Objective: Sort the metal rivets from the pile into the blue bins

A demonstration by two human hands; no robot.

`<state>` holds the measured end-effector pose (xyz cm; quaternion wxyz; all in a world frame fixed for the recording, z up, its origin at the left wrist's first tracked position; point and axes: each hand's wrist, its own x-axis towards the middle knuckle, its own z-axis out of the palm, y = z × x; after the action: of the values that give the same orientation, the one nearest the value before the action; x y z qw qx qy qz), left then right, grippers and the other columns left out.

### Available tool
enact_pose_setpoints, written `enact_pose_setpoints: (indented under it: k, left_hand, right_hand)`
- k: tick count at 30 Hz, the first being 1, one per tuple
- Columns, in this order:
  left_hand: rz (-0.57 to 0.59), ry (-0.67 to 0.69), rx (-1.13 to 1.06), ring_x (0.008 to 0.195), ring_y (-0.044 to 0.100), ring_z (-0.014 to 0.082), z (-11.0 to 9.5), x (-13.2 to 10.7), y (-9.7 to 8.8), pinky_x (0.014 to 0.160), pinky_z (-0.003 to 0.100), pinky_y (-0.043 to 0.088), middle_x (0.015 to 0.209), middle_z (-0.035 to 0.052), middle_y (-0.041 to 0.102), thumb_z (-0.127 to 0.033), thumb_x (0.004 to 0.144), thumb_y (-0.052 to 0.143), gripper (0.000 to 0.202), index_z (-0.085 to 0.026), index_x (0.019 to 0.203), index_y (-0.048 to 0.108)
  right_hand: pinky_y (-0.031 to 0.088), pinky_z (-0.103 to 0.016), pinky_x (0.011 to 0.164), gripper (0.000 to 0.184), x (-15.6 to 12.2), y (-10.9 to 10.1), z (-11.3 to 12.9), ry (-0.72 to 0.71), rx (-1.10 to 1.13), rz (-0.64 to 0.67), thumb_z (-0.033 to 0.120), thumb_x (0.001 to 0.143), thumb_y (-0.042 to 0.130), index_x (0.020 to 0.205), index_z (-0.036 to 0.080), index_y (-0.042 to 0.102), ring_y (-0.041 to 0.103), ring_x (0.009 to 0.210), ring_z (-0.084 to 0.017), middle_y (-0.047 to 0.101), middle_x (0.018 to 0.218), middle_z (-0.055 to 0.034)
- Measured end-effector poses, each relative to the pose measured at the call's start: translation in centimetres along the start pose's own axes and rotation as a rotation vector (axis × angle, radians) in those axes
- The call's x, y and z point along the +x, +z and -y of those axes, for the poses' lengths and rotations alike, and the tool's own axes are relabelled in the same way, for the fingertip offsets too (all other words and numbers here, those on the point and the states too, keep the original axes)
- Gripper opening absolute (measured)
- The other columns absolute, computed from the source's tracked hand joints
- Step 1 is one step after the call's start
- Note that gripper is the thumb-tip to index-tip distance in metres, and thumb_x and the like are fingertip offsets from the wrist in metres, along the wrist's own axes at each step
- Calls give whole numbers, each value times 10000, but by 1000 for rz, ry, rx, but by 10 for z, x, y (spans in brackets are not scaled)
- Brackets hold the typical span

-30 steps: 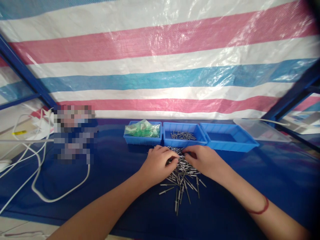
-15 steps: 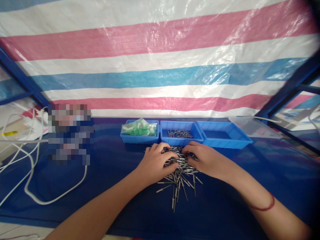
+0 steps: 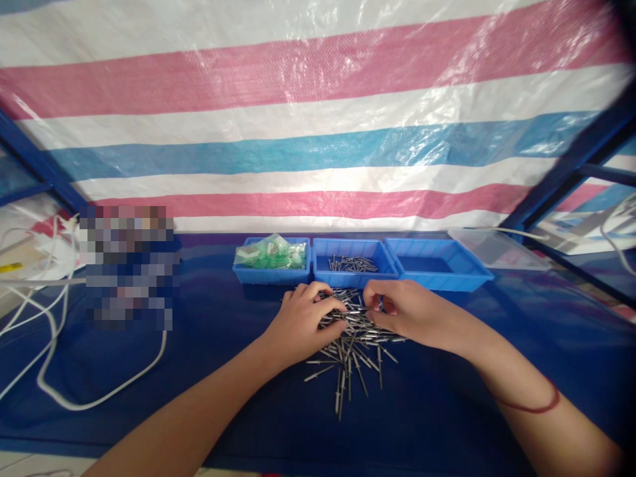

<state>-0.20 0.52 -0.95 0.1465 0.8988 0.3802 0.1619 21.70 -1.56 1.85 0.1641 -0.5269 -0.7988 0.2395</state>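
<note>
A heap of silvery blind rivets (image 3: pixel 350 351) lies loose on the blue tabletop, several pointing towards me. Over its left side rests my left hand (image 3: pixel 311 318), open, with fingers apart and bent, touching the rivets. My right hand (image 3: pixel 405 311) is at the heap's right side, its thumb and forefinger drawn together in a pinch. Whatever lies between those fingertips is too small to make out. Just behind the heap, the middle blue bin (image 3: pixel 355 273) holds more rivets (image 3: pixel 352 264).
The left blue bin (image 3: pixel 271 275) holds green-and-clear plastic bags (image 3: pixel 273 253). At the right stands another blue bin (image 3: pixel 440 281), beside a clear plastic sheet or lid (image 3: pixel 501 250). White cables (image 3: pixel 69 404) loop across the left. Behind hangs a striped plastic sheet (image 3: pixel 298 159) between blue posts.
My right hand's fingers have curled and drawn closer together, lifting slightly at the heap's edge. The left hand keeps its place on the rivets. The whole view has shifted slightly.
</note>
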Motion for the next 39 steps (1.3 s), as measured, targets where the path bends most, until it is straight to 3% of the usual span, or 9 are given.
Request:
enact_pose_setpoints:
  k: [5, 9, 13, 17, 20, 23, 28, 32, 39]
  left_hand:
    - [-68, -11, -111, 1057, 515, 257, 0, 2, -2, 918, 428, 382, 1157, 51, 586, -410, 857, 577, 278, -279, 1094, 639]
    - [-187, -114, -438, 848, 602, 182, 1, 7, 0, 773, 296, 461, 937, 42, 658, -373, 869, 571, 269, -190, 1059, 625]
    - [-249, -169, -676, 779, 613, 153, 2, 10, 2, 700, 246, 460, 845, 21, 666, -349, 862, 582, 202, -162, 920, 631]
    - [-308, -172, -688, 733, 594, 135, 2, 9, 0, 671, 231, 444, 794, 4, 648, -345, 861, 588, 188, -164, 878, 636]
    - [-318, -162, -672, 713, 580, 128, 1, 8, -2, 654, 226, 437, 797, 1, 641, -337, 863, 586, 177, -171, 903, 632]
    - [-312, -157, -677, 710, 584, 127, 0, 8, -2, 645, 223, 440, 822, 5, 648, -323, 864, 581, 166, -176, 927, 622]
    - [-287, -171, -646, 743, 599, 144, 4, 10, 0, 651, 229, 456, 859, 17, 655, -316, 866, 565, 160, -186, 945, 616]
    - [-211, -105, -617, 798, 598, 155, 8, 11, 1, 701, 239, 466, 894, 26, 652, -301, 890, 524, 159, -181, 936, 618]
    - [-168, -48, -449, 764, 577, 144, 5, 10, -4, 699, 239, 442, 895, 26, 637, -312, 935, 444, 212, -183, 968, 608]
  right_hand:
    - [402, -251, 591, 43, 3, -2, 3, -14, 205, -108, 204, 775, 534, 752, 195, 569, 525, 640, -127, 568, 691, 17]
    - [427, -241, 597, 96, 7, 5, 10, -15, 504, -198, 275, 776, 603, 779, 183, 577, 523, 655, -112, 565, 704, 17]
    - [406, -208, 493, 215, 9, 12, 17, 72, 754, -136, 361, 747, 673, 809, 176, 582, 495, 587, -92, 559, 664, 25]
    - [425, -194, 475, 264, 9, 14, 18, 99, 844, -96, 378, 753, 685, 904, 177, 603, 538, 629, -99, 596, 724, 6]
    - [420, -178, 448, 294, 10, 14, 17, 109, 838, -72, 394, 789, 650, 978, 170, 630, 563, 661, -104, 608, 783, -20]
    - [417, -171, 443, 276, 11, 15, 18, 112, 828, -73, 403, 806, 627, 926, 156, 655, 561, 639, -97, 600, 729, -16]
    - [437, -200, 453, 251, 11, 17, 17, 60, 786, -231, 376, 765, 674, 912, 175, 647, 574, 625, -106, 636, 736, -7]
    - [455, -230, 542, 204, 7, 14, 22, -90, 597, -264, 365, 808, 632, 911, 193, 671, 595, 722, -125, 677, 871, -31]
    - [416, -235, 556, 175, 1, 9, 28, -210, 171, -396, 300, 883, 519, 805, 190, 631, 505, 569, -97, 629, 717, -2]
